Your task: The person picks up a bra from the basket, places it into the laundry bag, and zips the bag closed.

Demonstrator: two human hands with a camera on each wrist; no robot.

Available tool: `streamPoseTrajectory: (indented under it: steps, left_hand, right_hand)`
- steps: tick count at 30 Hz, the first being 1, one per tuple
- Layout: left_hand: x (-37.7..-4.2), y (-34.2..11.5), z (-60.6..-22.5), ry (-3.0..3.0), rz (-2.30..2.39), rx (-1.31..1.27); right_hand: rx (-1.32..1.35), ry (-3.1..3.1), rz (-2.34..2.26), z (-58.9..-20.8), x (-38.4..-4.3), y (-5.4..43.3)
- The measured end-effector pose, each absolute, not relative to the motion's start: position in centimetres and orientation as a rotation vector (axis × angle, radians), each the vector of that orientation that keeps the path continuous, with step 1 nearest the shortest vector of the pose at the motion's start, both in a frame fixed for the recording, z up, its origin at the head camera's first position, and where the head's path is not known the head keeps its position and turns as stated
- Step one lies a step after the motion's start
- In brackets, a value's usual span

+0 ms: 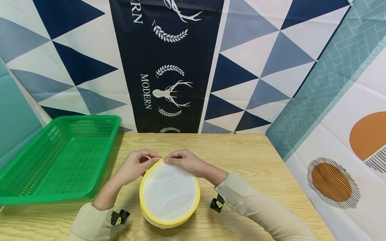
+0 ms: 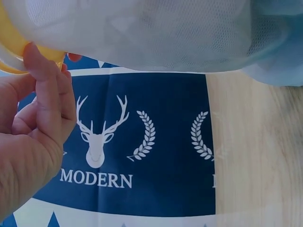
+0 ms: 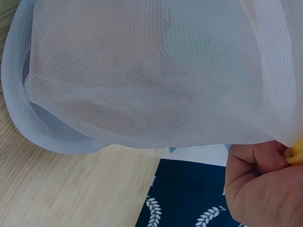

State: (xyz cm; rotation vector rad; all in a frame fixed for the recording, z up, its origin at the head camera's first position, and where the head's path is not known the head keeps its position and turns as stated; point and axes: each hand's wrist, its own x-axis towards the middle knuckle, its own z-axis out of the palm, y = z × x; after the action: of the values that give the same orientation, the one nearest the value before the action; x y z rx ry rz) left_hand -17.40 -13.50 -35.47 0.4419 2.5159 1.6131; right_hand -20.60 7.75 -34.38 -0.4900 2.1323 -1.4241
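Observation:
A round white mesh laundry bag with a yellow rim stands on the table in front of me, its flat top facing up. At the far edge of the rim my left hand pinches the yellow edging between thumb and fingers. My right hand pinches the same edging just to the right, close beside the left fingertips. In the left wrist view, the left fingers bend against the yellow rim. The mesh side wall fills much of the right wrist view. What lies under the fingertips is hidden.
A green perforated plastic basket stands at the left on the wooden table. Patterned cloth hangs behind the table's back edge, and another cloth borders the right side. Each cuff carries a small black device.

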Motion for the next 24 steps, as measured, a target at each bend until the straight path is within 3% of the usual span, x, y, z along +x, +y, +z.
streamPoseTrajectory:
  steps: [24]
  left_hand:
    - [-17.2,-13.0,-33.7,2.564,1.596,0.444]
  right_hand:
    - [-0.468,2.122,-1.479,-32.8,-19.9,8.0]
